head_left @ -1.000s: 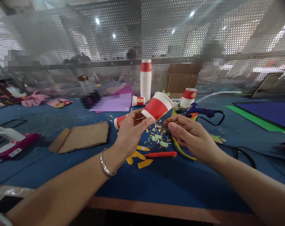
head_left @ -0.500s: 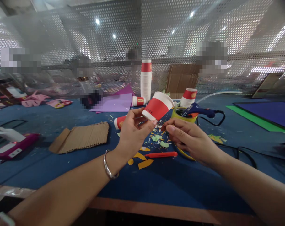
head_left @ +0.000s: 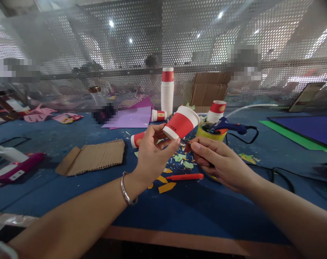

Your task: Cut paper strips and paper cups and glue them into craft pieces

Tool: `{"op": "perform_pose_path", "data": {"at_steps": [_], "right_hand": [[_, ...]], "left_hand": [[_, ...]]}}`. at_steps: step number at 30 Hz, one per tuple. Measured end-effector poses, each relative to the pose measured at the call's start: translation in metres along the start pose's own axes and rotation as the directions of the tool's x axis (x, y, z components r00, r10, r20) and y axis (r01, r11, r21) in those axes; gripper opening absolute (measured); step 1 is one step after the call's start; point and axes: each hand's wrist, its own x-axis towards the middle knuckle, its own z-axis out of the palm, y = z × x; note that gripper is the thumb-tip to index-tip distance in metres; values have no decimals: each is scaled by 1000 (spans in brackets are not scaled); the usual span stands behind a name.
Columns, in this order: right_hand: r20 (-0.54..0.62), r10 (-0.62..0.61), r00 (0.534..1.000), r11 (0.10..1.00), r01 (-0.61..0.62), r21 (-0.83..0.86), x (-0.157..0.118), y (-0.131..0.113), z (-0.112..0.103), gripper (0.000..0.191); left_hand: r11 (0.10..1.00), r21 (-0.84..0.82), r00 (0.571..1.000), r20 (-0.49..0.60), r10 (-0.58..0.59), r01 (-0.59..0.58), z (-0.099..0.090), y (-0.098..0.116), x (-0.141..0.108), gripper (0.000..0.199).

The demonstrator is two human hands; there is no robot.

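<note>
In the head view, holds a red-and-white paper cup [head_left: 181, 124] in the left hand [head_left: 149, 158], pinching its base end between thumb and fingers, above the blue desk [head_left: 163, 212]. Tilts it, mouth slanting up and away from the left fingers, toward the right side. Pinches a thin dark tool [head_left: 184, 141] between thumb and forefinger of the right hand [head_left: 220, 158], other fingers curled beneath, and points it at the cup's underside, just beside the left thumb tip. Cannot tell the tool's kind, nor any contact between its tip and the cup.

Has a second paper cup [head_left: 137, 140] on its side just behind the left fingers, partly hidden by them. Farther beyond those fingers, has a tall stack of nested paper cups [head_left: 167, 93] and, to its left, purple paper sheets [head_left: 133, 117]. Beyond the right fingers, has a roll of yellow tape [head_left: 210, 135] and, resting over it, a blue hot-glue gun [head_left: 231, 126]. Below and between both sets of fingers, has light green scraps [head_left: 188, 164], orange paper pieces [head_left: 166, 187] and a red pen [head_left: 185, 176]. Well left of the left fingers, has corrugated cardboard [head_left: 98, 156].
</note>
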Motion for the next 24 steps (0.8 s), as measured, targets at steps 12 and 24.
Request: {"op": "perform_pose_path", "data": {"at_steps": [12, 24], "right_hand": [[-25, 32, 999, 998, -30, 63, 0, 5, 1, 36], [-69, 36, 997, 990, -26, 136, 2, 3, 3, 34]], "left_hand": [[967, 205, 988, 60, 146, -155, -5, -5, -3, 41], [994, 111, 998, 64, -27, 20, 2, -7, -1, 48]]}}
